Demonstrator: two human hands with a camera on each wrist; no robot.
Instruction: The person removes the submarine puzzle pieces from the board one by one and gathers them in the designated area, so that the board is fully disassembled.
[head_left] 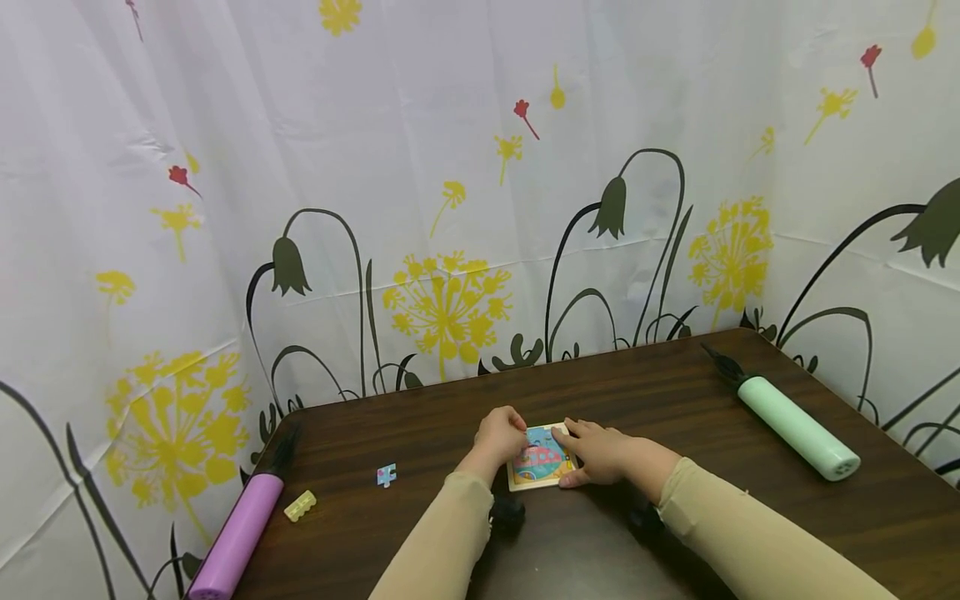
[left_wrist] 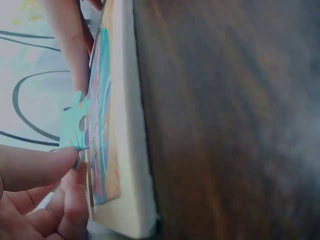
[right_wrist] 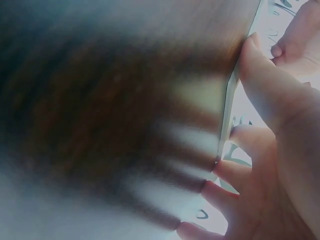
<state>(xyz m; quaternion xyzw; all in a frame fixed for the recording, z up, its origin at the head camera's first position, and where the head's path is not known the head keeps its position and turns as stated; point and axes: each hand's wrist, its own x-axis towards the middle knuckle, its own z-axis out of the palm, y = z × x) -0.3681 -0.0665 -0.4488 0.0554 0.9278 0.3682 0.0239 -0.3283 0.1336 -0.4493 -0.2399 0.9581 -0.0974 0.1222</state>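
The table (head_left: 630,392) is showing wood grain with slight gloss. The puzzle (head_left: 542,458) is showing a smooth wooden rim. The pumps (head_left: 798,427) are looking like smooth plastic, and the sleeves (head_left: 442,542) are looking like matt cloth.

My head view faces fwd/down over desk (head_left: 637,387); L/R wrist views, v. close & low, share board (head_left: 543,458).

2 beige sleeves (head_left: 442,537), black cameras (head_left: 507,514)
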